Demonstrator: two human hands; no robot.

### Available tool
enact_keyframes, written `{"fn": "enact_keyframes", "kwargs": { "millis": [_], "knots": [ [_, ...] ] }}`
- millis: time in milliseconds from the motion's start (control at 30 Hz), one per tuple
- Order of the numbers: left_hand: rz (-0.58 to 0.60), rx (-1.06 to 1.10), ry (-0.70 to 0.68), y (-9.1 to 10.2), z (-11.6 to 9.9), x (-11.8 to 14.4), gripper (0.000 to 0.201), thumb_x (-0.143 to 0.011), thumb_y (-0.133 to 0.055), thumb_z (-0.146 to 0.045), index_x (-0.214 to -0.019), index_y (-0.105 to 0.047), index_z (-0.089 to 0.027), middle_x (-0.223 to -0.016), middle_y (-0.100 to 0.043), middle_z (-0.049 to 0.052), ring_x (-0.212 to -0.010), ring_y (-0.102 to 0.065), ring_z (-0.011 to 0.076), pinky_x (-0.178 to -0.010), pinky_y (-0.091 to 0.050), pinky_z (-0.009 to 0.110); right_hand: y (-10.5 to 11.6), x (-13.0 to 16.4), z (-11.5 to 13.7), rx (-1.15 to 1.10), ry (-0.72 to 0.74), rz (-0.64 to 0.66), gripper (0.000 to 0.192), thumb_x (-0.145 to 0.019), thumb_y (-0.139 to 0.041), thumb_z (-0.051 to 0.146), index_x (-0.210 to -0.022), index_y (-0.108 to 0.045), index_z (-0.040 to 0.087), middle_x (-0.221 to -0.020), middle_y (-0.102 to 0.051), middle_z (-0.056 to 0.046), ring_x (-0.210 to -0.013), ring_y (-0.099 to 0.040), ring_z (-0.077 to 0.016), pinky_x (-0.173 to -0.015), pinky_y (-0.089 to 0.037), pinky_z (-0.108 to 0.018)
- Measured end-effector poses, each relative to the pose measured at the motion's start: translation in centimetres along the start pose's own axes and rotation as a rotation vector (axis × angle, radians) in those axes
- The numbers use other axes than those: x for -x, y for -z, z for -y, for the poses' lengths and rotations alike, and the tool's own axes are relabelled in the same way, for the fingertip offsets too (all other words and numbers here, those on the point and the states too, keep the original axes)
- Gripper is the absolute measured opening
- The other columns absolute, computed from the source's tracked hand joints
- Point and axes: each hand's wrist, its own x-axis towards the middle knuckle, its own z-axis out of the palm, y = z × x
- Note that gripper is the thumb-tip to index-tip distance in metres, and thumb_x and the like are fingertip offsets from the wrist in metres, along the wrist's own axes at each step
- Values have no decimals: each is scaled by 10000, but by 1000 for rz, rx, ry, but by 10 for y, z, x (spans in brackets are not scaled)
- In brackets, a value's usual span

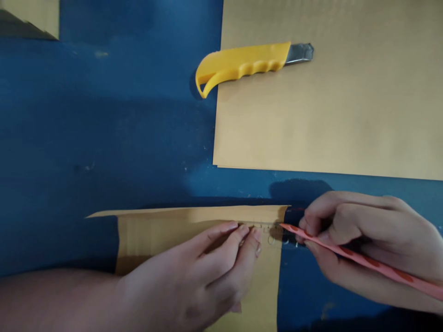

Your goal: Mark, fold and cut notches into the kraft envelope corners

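A piece of tan paper (pixel 145 235) lies on the blue table, its far edge folded into a narrow raised strip. Across it, a clear ruler (pixel 272 236) sticks out past the paper's right edge. My left hand (pixel 197 276) presses the ruler down with its fingers together, hiding much of it. A pink pencil (pixel 367 263) with red spots is pinched in my right hand (pixel 374 240). Its tip touches or nearly touches the ruler's upper edge, near the right edge of the paper.
A large stack of tan sheets (pixel 328 120) covers the upper right of the blue table (pixel 104 138). On its left edge rests a yellow box cutter (pixel 249 60), its metal end pointing right. Another tan paper piece (pixel 38 18) shows at the top left.
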Motion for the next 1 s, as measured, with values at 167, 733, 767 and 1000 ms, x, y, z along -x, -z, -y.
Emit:
{"fn": "enact_keyframes", "kwargs": {
  "millis": [167,733,767,1000],
  "knots": [
    [-20,-8,8,-1,1,-1,501,-1123,-488,-371,-1501,-569,-52,-1569,-542,169,-1396,-518,313,-1292,-340,520,-2,0,-1,1,-14,-26,213,-853,-669,65,-739,-571,217,-808,-698,37,-593,-672,-35,-520,-504,-120],
    [-26,-15,12,-2,1,-1,489,-1108,-514,-358,-1498,-582,-71,-1565,-555,154,-1390,-526,300,-1273,-383,495,-1,0,0,-2,-14,-37,219,-849,-679,64,-746,-579,230,-789,-708,19,-565,-672,-75,-478,-515,-161],
    [-30,-15,11,-2,1,-1,487,-1116,-502,-367,-1495,-585,-72,-1561,-559,153,-1390,-525,300,-1269,-386,494,-1,0,0,-3,-15,-40,221,-852,-678,66,-745,-577,231,-789,-707,20,-564,-672,-76,-475,-513,-163],
    [-12,-9,7,1,1,-1,503,-1136,-467,-358,-1517,-552,-41,-1561,-544,174,-1379,-529,305,-1275,-354,516,-2,0,1,8,-25,-45,221,-852,-671,68,-731,-571,223,-787,-697,35,-570,-670,-53,-489,-500,-140]
  ]
}}
